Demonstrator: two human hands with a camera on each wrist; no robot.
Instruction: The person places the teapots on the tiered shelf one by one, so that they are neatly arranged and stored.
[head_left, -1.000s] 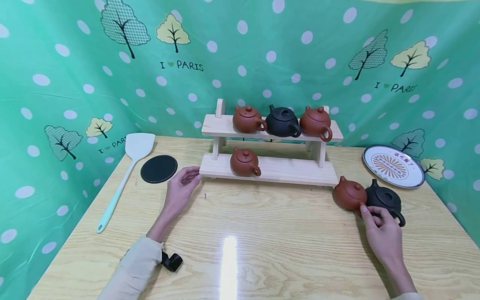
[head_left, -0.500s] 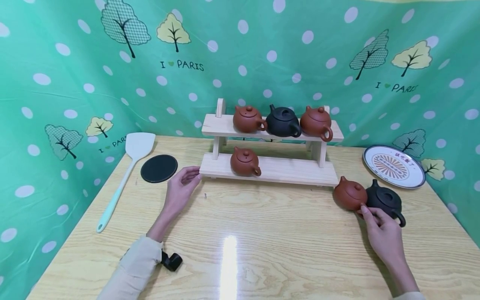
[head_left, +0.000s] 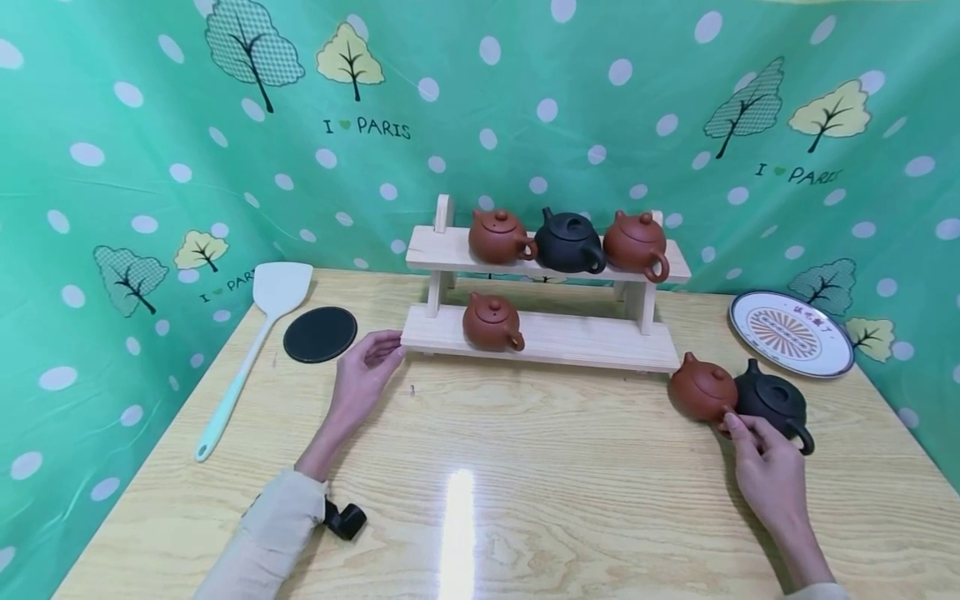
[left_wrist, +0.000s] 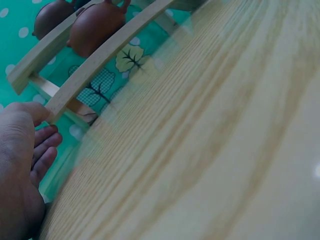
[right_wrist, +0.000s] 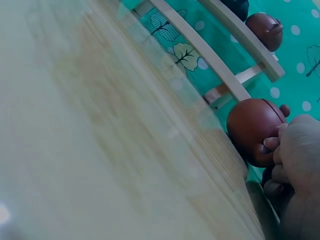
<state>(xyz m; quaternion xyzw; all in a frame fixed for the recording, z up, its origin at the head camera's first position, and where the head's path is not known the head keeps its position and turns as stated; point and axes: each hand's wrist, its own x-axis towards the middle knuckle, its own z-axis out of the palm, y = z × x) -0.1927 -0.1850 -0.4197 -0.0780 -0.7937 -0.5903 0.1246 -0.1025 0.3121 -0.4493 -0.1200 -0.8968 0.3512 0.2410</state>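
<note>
A two-tier wooden shelf [head_left: 592, 340] stands at the back of the table. My left hand [head_left: 363, 375] holds the left end of its lower board, thumb and fingers at the corner, as the left wrist view also shows. To the right of the shelf, my right hand [head_left: 772, 467] pinches the handle of a reddish-brown teapot [head_left: 702, 389]. A black teapot [head_left: 772, 402] sits right beside that one, partly behind the fingers. On the lower board is another brown teapot [head_left: 491, 322]. The upper board carries a brown teapot [head_left: 497, 237], a black teapot [head_left: 567, 242] and a third brown one.
A white spatula [head_left: 243, 375] with a pale green handle lies at the left, next to a black round coaster [head_left: 320, 334]. At the back right a patterned plate [head_left: 791, 333] leans near the green curtain [head_left: 540, 150].
The head view has shifted very slightly. Both hands and all the teapots stay where they were.
</note>
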